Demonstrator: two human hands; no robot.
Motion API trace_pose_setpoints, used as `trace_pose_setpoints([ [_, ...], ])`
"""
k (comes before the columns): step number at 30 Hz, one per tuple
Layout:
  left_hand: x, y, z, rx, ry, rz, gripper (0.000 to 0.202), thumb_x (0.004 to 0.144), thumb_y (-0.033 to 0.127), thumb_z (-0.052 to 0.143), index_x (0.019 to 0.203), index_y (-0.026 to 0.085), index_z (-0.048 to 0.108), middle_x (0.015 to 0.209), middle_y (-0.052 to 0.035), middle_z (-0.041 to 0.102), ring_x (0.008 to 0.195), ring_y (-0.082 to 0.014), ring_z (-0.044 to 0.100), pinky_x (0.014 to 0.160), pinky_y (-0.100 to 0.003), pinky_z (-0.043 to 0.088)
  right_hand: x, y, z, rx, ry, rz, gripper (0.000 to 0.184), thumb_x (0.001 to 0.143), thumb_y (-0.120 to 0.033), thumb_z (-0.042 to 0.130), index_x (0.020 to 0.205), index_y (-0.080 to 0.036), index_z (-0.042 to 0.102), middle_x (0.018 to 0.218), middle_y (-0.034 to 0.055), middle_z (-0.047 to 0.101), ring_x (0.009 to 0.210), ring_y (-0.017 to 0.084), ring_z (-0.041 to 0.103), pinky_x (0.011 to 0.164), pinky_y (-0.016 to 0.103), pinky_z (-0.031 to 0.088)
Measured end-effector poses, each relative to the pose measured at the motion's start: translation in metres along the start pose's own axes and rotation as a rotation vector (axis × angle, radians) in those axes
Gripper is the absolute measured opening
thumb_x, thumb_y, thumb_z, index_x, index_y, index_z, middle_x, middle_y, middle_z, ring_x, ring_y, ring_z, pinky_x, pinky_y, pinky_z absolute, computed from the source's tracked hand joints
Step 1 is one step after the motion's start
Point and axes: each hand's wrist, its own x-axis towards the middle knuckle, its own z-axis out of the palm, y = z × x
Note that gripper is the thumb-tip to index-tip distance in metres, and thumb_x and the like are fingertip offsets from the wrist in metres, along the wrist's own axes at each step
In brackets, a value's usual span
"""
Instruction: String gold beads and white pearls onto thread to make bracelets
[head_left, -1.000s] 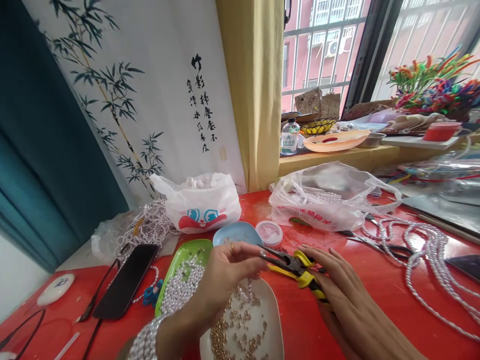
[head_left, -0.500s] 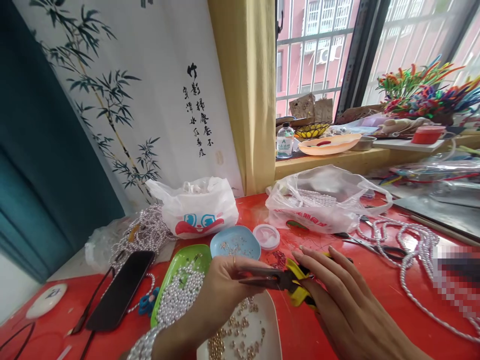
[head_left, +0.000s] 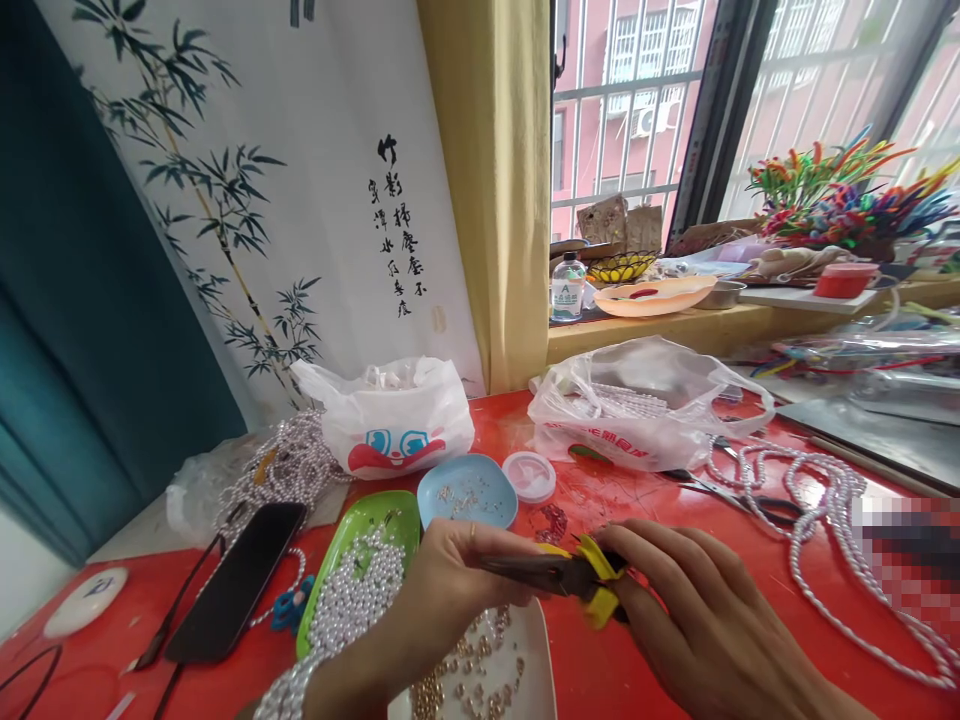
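Curled tighter than before, right hand (head_left: 694, 620) grips the pliers (head_left: 574, 577), nose pinched by left hand (head_left: 450, 590).

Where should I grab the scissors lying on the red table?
Take the scissors by the black handle loops, from the right and above: they lie flat, blades pointing left toward the plastic bag, with pearl strands close beside the handles.

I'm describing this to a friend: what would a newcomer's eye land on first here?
The bright red table, strewn with pearl strands, strikes first. At its near edge, the right hand grips yellow-handled pliers, whose tips meet the left hand. A green tray of loose pearls sits just left.
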Motion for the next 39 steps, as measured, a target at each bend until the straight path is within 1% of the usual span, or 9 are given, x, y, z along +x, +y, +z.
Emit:
trace_pose_setpoints([
  [4, 0.001, -0.005, -0.002, -0.007, 0.021, -0.008, 0.020, 0.062, 0.005, 0.063, 0.072, 0.020, 0.072, 0.072, -0.0034, 0.071, 0.060, -0.0105, 0.060, 0.057, -0.019, 0.043, 0.002, 0.001, 0.005, 0.083, -0.039, 0.019, 0.024, 0.081, -0.004, 0.036, 0.076, -0.013, 0.057, 0.092, 0.0112, 0.058, 0.091, 0.025, 0.050, 0.081, 0.044, 0.041],
  [8, 0.004, -0.007, -0.004, -0.024, 0.042, 0.006, 0.015, 0.063, 0.008, 0.064, 0.070, 0.018, 0.072, 0.067, -0.0035, 0.070, 0.056, -0.0090, 0.056, 0.054, -0.018, 0.041, 0.003, 0.002, 0.013, 0.092, -0.072, 0.026, 0.021, 0.081, -0.006, 0.037, 0.070, -0.014, 0.054, 0.093, 0.0119, 0.054, 0.086, 0.024, 0.049, 0.067, 0.037, 0.047],
  [14, 0.010, -0.011, -0.005, -0.052, 0.087, 0.007, 0.008, 0.063, 0.017, 0.067, 0.068, 0.014, 0.072, 0.061, -0.0046, 0.067, 0.053, -0.0092, 0.052, 0.054, -0.020, 0.039, 0.000, 0.003, 0.026, 0.227, -0.156, 0.093, 0.018, 0.083, -0.010, 0.038, 0.070, -0.015, 0.049, 0.078, 0.0098, 0.055, 0.064, 0.018, 0.050, 0.052, 0.031, 0.044],
  [21, 0.019, -0.020, -0.009, -0.040, 0.152, -0.026, 0.012, 0.061, 0.022, 0.071, 0.068, 0.013, 0.071, 0.058, -0.0033, 0.065, 0.049, -0.0085, 0.048, 0.052, -0.021, 0.036, 0.004, -0.014, 0.032, 0.633, -0.304, 0.441, 0.009, 0.084, -0.021, 0.043, 0.077, -0.018, 0.048, 0.073, 0.0048, 0.058, 0.061, 0.016, 0.054, 0.050, 0.026, 0.045],
  [25, 0.020, -0.021, -0.013, -0.098, 0.202, -0.065, 0.020, 0.058, 0.025, 0.073, 0.073, 0.012, 0.071, 0.061, -0.0041, 0.066, 0.054, -0.0093, 0.052, 0.057, -0.021, 0.040, -0.002, -0.001, 0.030, 0.778, -0.488, 0.700, 0.019, 0.086, -0.034, 0.040, 0.078, -0.019, 0.050, 0.068, 0.0010, 0.059, 0.060, 0.015, 0.056, 0.050, 0.024, 0.045],
  [29, 0.019, -0.017, -0.013, -0.127, 0.138, -0.086, 0.023, 0.062, 0.029, 0.071, 0.079, 0.012, 0.070, 0.064, -0.0041, 0.066, 0.055, -0.0082, 0.052, 0.055, -0.019, 0.041, -0.034, 0.036, 0.038, 0.292, -0.652, 0.776, 0.023, 0.083, -0.037, 0.041, 0.070, -0.019, 0.051, 0.069, 0.0044, 0.059, 0.061, 0.021, 0.058, 0.049, 0.029, 0.041],
  [34, 0.017, -0.014, -0.011, -0.067, 0.099, -0.039, 0.026, 0.068, 0.032, 0.066, 0.081, 0.011, 0.070, 0.066, -0.0060, 0.066, 0.050, -0.0078, 0.049, 0.052, -0.020, 0.041, -0.083, 0.070, 0.052, -0.061, -0.682, 0.654, 0.025, 0.082, -0.032, 0.039, 0.069, -0.018, 0.054, 0.072, 0.0098, 0.059, 0.066, 0.026, 0.059, 0.057, 0.035, 0.042],
  [36, 0.016, -0.013, -0.010, -0.028, 0.095, 0.004, 0.025, 0.070, 0.033, 0.063, 0.080, 0.011, 0.069, 0.067, -0.0066, 0.067, 0.051, -0.0085, 0.049, 0.052, -0.021, 0.042, -0.085, 0.071, 0.051, -0.118, -0.648, 0.574, 0.029, 0.082, -0.034, 0.038, 0.068, -0.017, 0.056, 0.074, 0.0129, 0.060, 0.070, 0.029, 0.058, 0.063, 0.041, 0.043],
  [39, 0.015, -0.012, -0.010, 0.052, 0.113, 0.047, 0.025, 0.072, 0.034, 0.061, 0.082, 0.012, 0.068, 0.072, -0.0079, 0.068, 0.051, -0.0092, 0.050, 0.052, -0.022, 0.043, -0.060, 0.058, 0.040, -0.142, -0.533, 0.495, 0.032, 0.082, -0.033, 0.035, 0.068, -0.016, 0.058, 0.079, 0.0183, 0.061, 0.077, 0.035, 0.056, 0.065, 0.048, 0.042],
])
